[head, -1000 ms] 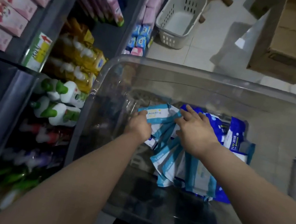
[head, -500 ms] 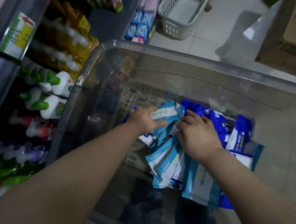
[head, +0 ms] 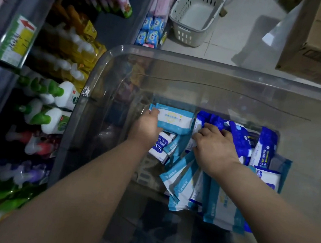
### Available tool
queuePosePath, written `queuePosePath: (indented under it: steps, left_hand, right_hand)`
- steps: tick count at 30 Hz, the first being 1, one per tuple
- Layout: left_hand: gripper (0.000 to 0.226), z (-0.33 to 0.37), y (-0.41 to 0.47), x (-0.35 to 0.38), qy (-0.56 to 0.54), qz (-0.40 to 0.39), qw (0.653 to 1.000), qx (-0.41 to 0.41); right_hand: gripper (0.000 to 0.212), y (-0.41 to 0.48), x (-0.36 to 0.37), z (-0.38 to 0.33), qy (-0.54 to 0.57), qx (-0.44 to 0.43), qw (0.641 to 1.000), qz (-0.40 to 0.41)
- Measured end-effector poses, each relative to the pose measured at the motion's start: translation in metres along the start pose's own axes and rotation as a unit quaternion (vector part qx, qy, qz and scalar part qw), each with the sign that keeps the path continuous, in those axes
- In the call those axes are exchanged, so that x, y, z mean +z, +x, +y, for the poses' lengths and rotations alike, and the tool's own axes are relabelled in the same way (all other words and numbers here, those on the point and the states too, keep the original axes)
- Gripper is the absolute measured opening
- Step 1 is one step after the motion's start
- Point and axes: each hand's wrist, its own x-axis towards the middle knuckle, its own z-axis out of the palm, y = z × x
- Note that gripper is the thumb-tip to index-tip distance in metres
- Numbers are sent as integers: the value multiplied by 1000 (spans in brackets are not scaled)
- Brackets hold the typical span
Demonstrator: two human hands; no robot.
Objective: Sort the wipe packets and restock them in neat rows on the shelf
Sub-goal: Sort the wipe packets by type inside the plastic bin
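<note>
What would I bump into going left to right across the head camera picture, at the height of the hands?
Going across: white bottles with green caps → clear bin at its left wall → left hand → light-blue wipe packet that it holds → right hand → dark-blue wipe packets.

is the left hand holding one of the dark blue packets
No, the left hand grips a light blue and white packet inside the clear bin.
</note>
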Motion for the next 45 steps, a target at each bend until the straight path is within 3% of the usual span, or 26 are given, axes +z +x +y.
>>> queuePosePath:
  steps: [3, 6, 7, 9, 11, 12, 17, 20, 26, 30, 34, 37, 42, 45]
  left_hand:
    - [54, -1, -10, 13, -56, -22, 995, 80]
    - [52, -6, -13, 11, -110, 65, 992, 17]
    - [48, -9, -15, 9, -80, 79, 994, 7]
    - [44, -17, -20, 4, 61, 28, 994, 82]
    - [47, -24, -22, 4, 187, -53, 963, 187]
    - [51, -28, -23, 5, 220, -77, 951, 202]
    - [58, -43, -47, 17, 285, -103, 943, 135]
    - [57, -39, -54, 21, 295, -108, 939, 141]
    - [37, -35, -37, 21, 330, -140, 925, 130]
    - [23, -32, -43, 24, 193, -225, 950, 100]
    - [25, -17, -44, 1, 49, -135, 988, 57]
    - [22, 12, -44, -21, -42, -105, 993, 30]
    - [20, 70, -50, -36, -112, -84, 988, 63]
    - [24, 113, -51, -36, -101, -59, 991, 69]
  right_hand:
    - [33, 5, -5, -14, -24, -32, 999, 13]
    - [31, 20, -3, -27, -34, -59, 997, -42]
    - [33, 26, -1, -31, -39, -55, 995, -69]
    - [40, 37, 1, -36, -63, -47, 991, -109]
    - [44, 42, 2, -38, -78, -47, 988, -121]
    - [44, 42, 2, -39, -78, -48, 989, -118]
    - [35, 16, 2, -39, -22, -65, 998, -8]
    - [28, -3, 9, -37, 3, -95, 993, 66]
    - [23, -14, 29, -32, 5, -124, 992, 33]
    - [25, -9, 31, -36, 6, -112, 993, 32]
    - [25, -18, 16, -34, 34, -119, 990, 65]
    - [20, -32, -5, -24, 29, -119, 986, 115]
    - [29, -65, -16, 23, 51, -3, 981, 188]
    - [26, -83, -20, 53, 68, 85, 977, 184]
